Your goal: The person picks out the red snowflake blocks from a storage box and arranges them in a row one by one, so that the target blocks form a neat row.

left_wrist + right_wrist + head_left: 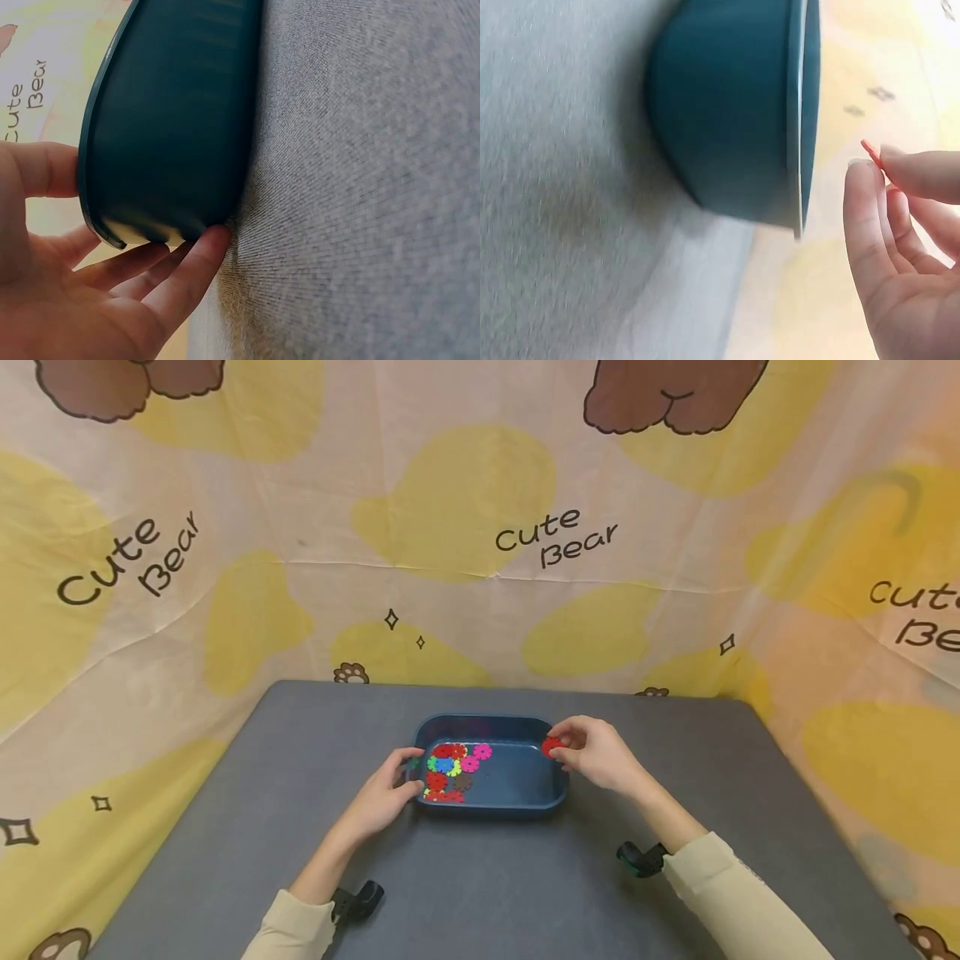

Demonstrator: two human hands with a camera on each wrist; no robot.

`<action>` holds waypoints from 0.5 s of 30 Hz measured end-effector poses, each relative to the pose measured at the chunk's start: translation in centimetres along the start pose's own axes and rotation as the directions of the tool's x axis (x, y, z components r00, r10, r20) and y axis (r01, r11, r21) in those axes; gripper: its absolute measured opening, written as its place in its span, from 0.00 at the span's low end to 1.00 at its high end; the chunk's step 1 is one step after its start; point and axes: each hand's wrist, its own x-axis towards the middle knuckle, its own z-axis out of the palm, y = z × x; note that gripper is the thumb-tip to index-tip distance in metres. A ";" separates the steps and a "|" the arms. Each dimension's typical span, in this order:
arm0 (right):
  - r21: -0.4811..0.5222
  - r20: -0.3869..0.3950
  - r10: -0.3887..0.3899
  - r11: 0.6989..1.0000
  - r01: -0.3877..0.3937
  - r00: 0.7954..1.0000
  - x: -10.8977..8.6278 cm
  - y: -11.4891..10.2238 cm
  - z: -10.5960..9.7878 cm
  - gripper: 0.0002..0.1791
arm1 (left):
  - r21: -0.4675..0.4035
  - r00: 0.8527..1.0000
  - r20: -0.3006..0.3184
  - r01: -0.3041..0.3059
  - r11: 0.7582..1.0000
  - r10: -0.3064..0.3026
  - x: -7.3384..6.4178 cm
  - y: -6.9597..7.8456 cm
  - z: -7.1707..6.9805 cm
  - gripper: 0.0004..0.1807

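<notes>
We see left hand (381, 793) with grip around tray (521, 778) at 9 o'clock edge; right hand (597, 753) pinches red piece (552, 746) by 2 o'clock rim; table (495, 877) spreads past 6.

The right hand (600, 756) covers part of the red flower disc (551, 747). In the blue tray (517, 778), some little flower discs (445, 765) hide under others, too small to count. The head view cuts off two bears (675, 395) up top. In the right wrist view, two stars (881, 94) look blurry.
</notes>
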 end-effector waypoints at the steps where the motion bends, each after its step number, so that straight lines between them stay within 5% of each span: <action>1: 0.015 -0.011 0.011 1.000 -0.010 1.000 0.0 0.3 -0.4 0.14 | -0.001 1.000 -0.002 0.001 1.000 -0.001 0.0 0.0 0.0 0.27; 9: 0.066 -0.099 0.094 0.994 -0.088 0.991 0.5 3.3 -2.8 0.16 | 0.012 1.000 -0.007 0.004 1.000 -0.004 0.0 0.3 -0.2 0.28; 15: 0.060 -0.128 0.128 0.991 -0.121 0.983 1.4 5.6 -2.7 0.17 | 0.018 1.000 -0.014 0.015 1.000 -0.014 -0.1 0.2 -0.3 0.28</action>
